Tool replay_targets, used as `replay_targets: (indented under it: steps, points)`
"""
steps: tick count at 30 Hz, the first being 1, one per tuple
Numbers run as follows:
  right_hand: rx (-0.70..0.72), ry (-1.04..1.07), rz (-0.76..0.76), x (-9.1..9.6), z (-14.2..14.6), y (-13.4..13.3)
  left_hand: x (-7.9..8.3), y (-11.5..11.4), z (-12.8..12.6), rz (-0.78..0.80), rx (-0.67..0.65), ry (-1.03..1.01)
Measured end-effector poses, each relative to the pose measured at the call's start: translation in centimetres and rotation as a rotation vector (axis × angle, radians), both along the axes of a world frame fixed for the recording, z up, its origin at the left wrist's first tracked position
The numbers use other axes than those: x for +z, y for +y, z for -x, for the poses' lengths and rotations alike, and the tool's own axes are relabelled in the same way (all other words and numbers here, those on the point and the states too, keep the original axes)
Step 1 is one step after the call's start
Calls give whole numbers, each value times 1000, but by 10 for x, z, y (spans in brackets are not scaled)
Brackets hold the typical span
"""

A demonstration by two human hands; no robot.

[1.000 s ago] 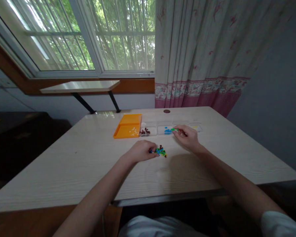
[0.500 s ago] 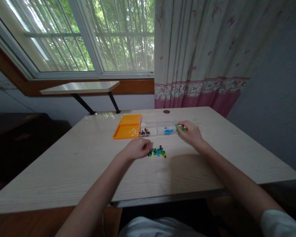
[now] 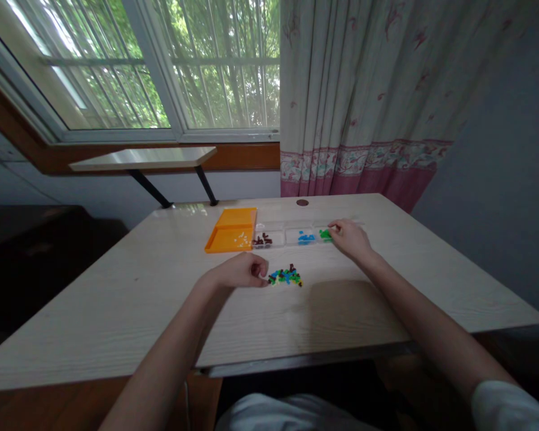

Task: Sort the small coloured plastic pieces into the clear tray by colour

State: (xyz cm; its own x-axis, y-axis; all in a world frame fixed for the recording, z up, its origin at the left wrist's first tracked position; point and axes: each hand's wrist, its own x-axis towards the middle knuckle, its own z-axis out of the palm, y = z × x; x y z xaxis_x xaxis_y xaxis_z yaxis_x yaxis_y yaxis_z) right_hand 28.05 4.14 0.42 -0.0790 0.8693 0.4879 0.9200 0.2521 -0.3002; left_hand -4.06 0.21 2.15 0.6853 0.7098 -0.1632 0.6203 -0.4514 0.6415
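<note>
My left hand [image 3: 245, 270] rests on the table at the left edge of a pile of small mixed pieces [image 3: 286, 276], coloured green, blue, brown and yellow. Its fingers are curled, with a gap between thumb and forefinger and nothing visible there. My right hand [image 3: 351, 238] is at the right part of a clear divided box [image 3: 278, 237], beside small green pieces [image 3: 325, 235]. Thumb and forefinger come close together; whatever they pinch is too small to tell. Blue pieces [image 3: 306, 238] and brown pieces [image 3: 263, 239] lie in separate compartments.
An orange tray or lid [image 3: 224, 230] adjoins the box's left end, with small white pieces [image 3: 243, 240] in it. A raised shelf [image 3: 146, 158] stands at the table's back left. Behind the table [image 3: 161, 317] are a window and a curtain [image 3: 368, 108].
My right hand has shifted slightly right, uncovering more of the green pieces. My left hand has drawn back a little to the left from the pile, its thumb and forefinger parting.
</note>
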Motion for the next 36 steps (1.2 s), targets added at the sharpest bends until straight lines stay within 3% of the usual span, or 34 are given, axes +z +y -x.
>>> replay_targets:
  steps: [3, 6, 9, 12, 20, 31, 36]
  points:
    - [242, 24, 84, 3, 10, -8, -2, 0, -3, -24, -3, 15]
    - [489, 42, 285, 6, 26, -22, -5, 1, -6, -42, -14, 13]
    - [648, 60, 519, 6, 42, -35, -7, 1, -10, -69, -22, 3]
    - [746, 35, 625, 5, 54, -43, -8, 0, -13, -77, -24, -13]
    - [824, 58, 592, 3, 58, -42, -5, -7, -18, -155, -6, -60]
    - [793, 149, 514, -5, 63, -41, -11, -8, -24, -300, 36, -100]
    - [731, 307, 357, -3, 71, -44, -11, -13, -34, -244, 83, -166]
